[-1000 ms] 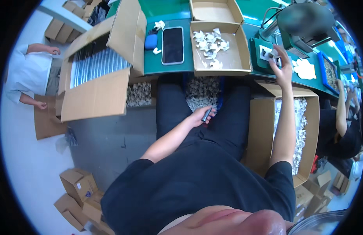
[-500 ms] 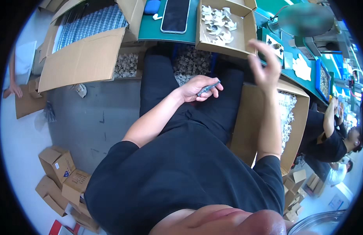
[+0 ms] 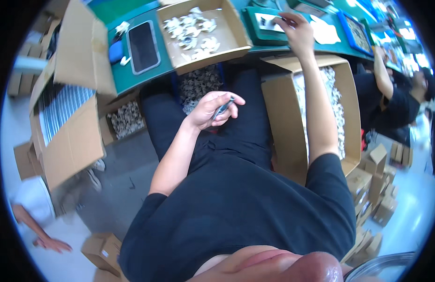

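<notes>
Status: the operation appeared to be partway through one cycle. White bladed parts lay loose in the cardboard tray on the green bench. Whether these were processed or waiting could not be determined. Further parts filled the blue bin between my legs and the open carton beside my right leg, so considerable stock was judged to be outstanding. The small dark cylinder had not been set down; it was in my left hand, well apart from the fixture.

Left hand: positioned above my lap, in front of the torso, with the elbow bent and the forearm angled inward. The fingers were curled around the cylinder and the thumb lay along it; the index finger projected past it to the right. The cylinder was tilted, its upper end toward the right.

Right hand: extended forward over the bench, forearm above the carton, wrist bent so that the fingers pointed left. The thumb and fingers were drawn toward one another at the right edge of the fixture plate. Whether they gripped anything or merely touched the plate I could not tell.
</notes>
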### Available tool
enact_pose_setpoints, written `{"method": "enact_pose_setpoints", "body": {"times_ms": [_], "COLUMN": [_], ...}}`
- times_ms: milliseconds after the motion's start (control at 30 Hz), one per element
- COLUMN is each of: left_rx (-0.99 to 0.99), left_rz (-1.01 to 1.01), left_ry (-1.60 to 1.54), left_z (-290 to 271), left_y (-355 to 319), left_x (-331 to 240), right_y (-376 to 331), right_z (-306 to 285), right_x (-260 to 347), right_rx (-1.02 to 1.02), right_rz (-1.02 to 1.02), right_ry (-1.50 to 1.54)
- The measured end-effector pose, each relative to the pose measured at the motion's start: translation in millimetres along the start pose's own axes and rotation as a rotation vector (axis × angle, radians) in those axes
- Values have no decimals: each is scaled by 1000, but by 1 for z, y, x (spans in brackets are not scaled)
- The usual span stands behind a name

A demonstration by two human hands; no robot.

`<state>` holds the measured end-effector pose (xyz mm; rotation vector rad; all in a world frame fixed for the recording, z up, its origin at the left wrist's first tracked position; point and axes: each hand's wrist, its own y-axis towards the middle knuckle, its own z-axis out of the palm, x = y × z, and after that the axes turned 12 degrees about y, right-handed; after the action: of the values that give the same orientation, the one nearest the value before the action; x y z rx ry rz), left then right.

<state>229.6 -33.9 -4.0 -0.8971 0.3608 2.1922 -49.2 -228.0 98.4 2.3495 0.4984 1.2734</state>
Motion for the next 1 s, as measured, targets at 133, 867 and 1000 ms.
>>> {"method": "enact_pose_setpoints", "body": {"times_ms": [133, 867, 1000], "left_rx": [-124, -360, -333], "left_rz": [-86, -430, -404], "left_ry": [-12, 64, 59], "left_z": [-13, -78, -80], "left_y": [-8, -29, -21], "left_x": [20, 75, 75], "right_y": [21, -286, -292], "right_z": [10, -139, -133], "right_x": [-20, -15, -11], "right_rx": [29, 491, 284], "right_rz": [50, 744, 906], "right_ry": [-178, -391, -319]}}
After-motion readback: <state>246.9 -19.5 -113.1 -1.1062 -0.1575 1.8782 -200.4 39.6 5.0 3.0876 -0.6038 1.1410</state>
